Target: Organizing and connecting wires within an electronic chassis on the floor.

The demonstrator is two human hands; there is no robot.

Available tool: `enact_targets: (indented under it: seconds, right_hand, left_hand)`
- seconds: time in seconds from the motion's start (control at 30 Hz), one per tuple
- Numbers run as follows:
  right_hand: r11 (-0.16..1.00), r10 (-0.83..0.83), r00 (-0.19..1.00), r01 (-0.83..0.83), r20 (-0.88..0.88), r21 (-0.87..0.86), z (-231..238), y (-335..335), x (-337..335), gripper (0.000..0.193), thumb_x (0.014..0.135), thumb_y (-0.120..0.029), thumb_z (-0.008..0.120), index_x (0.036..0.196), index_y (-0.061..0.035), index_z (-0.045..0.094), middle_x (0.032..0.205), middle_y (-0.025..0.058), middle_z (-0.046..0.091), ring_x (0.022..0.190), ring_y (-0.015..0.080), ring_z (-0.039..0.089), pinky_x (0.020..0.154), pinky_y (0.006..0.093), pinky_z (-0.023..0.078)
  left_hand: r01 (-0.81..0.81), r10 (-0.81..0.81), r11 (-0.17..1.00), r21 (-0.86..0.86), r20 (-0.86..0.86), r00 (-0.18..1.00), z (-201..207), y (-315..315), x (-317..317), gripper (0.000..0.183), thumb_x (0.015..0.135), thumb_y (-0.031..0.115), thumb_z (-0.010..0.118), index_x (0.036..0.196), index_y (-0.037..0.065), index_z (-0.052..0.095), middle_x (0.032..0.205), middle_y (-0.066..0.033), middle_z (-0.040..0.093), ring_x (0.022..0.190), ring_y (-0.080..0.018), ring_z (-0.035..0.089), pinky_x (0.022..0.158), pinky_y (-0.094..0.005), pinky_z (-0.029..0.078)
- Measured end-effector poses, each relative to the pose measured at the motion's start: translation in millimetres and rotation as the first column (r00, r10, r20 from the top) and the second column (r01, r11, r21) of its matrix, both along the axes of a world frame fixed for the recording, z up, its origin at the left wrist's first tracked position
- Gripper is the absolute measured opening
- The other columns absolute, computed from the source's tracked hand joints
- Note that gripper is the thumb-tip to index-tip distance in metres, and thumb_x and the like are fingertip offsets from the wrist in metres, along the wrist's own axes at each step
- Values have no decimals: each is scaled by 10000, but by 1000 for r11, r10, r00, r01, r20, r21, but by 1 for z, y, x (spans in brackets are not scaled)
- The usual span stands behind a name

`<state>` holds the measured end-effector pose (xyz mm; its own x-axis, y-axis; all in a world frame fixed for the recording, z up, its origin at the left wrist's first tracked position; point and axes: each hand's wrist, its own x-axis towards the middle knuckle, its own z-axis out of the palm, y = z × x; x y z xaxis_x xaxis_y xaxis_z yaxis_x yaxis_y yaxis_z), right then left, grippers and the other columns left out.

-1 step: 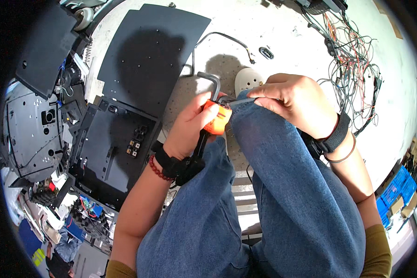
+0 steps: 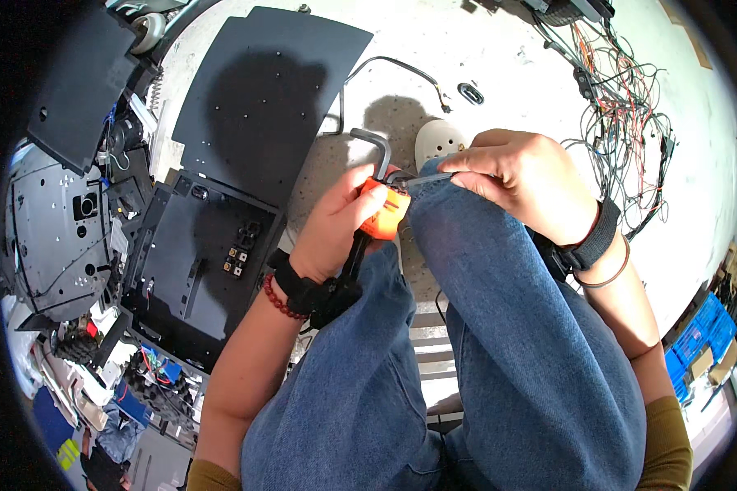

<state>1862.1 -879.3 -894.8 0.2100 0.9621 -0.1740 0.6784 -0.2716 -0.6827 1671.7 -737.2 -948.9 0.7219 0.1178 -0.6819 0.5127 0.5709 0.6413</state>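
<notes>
In the head view, the left hand (image 2: 340, 204) has its fingers clamped around an orange block (image 2: 387, 214), just left of the right knee (image 2: 446, 196). The right hand (image 2: 520, 176) pinches a thin grey rod (image 2: 430, 178) reaching toward it. Tangled wires (image 2: 610, 106) lie far right.

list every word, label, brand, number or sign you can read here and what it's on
No text can be read anywhere.
Orange holder in the left hand: dark marks, too small to read.
Grey metal rod in the right hand: no lettering visible.
Large dark panel: small pale dots, no lettering visible.
Blue crates: too small and blurred to tell.
</notes>
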Motion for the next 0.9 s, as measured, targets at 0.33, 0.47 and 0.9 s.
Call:
enact_targets:
  seconds: [0.33,0.47,0.9]
  right_hand:
    - [990,-123,976,107,-177,-97,-5,4,0,234,808,-258,611,841,-27,628,746,154,603,713,340,597,630,388,471]
    - [982,-27,964,-23,-263,-188,-11,9,-3,235,763,-241,651,825,-20,601,725,155,593,729,328,592,648,389,461]
    - [981,193,980,-194,50,9,-16,18,-17,184,750,-202,615,879,-72,596,840,81,590,851,272,598,728,362,490]
  left_hand:
    - [142,-142,989,33,11,990,-1,-5,-2,425,839,206,615,1161,-17,452,945,-65,567,769,-88,546,665,-224,470]
    - [169,-209,958,231,160,965,-5,-9,-4,615,769,107,687,1254,-25,333,1104,-94,513,1001,-126,510,870,-280,434]
    - [275,-382,869,411,206,901,0,-7,2,739,698,123,748,1302,-19,346,1255,-91,445,1162,-176,440,994,-318,347]
